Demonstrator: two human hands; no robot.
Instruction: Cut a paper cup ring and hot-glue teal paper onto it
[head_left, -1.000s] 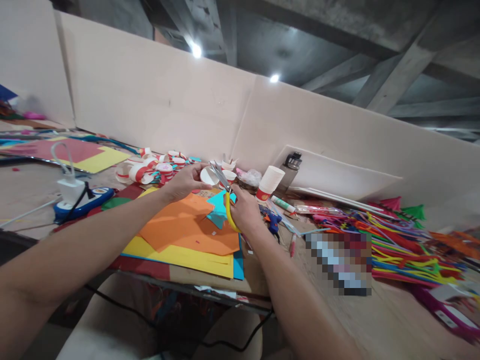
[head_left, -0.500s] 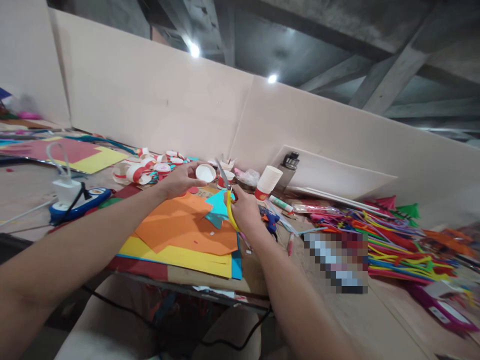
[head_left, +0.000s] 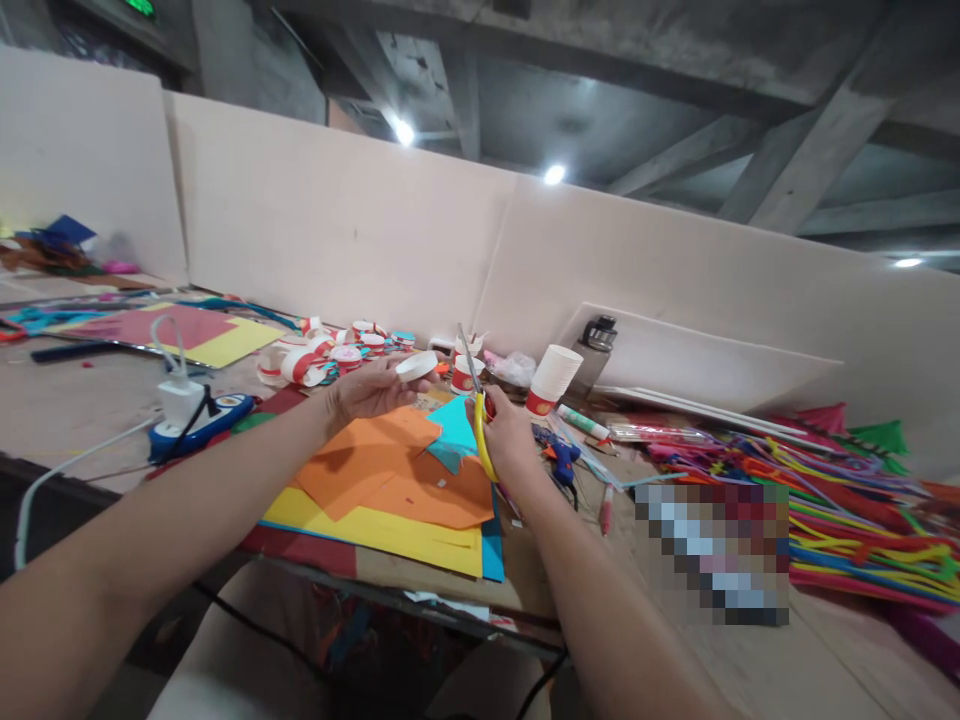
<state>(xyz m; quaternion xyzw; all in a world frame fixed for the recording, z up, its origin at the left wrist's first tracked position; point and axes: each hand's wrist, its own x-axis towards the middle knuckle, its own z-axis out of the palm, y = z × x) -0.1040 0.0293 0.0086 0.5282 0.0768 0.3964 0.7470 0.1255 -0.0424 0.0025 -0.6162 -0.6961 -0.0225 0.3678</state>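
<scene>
My left hand [head_left: 375,387] holds a shallow white paper cup bottom [head_left: 417,367], tilted on its fingers. In my right hand [head_left: 508,430] is a pair of scissors [head_left: 480,430] with yellow handles, its blades pointing up and away from me. The blades stand a little to the right of the cup bottom, apart from it. Below both hands lie orange paper [head_left: 390,465], a turquoise paper piece [head_left: 454,432] and yellow paper [head_left: 375,530]. A red and white paper cup [head_left: 466,376] stands just behind the scissors.
Cut cup pieces [head_left: 304,362] lie behind my left hand. Right of the scissors are stacked paper cups [head_left: 553,380], a grey bottle [head_left: 594,352], a blue glue gun [head_left: 561,458] and many coloured pipe cleaners [head_left: 870,535]. A blue power strip [head_left: 202,425] sits at left.
My left hand has turned the cup bottom from facing me to nearly edge-on. The scissors stay in my right hand. The whole view has shifted, so things appear lower and farther right.
</scene>
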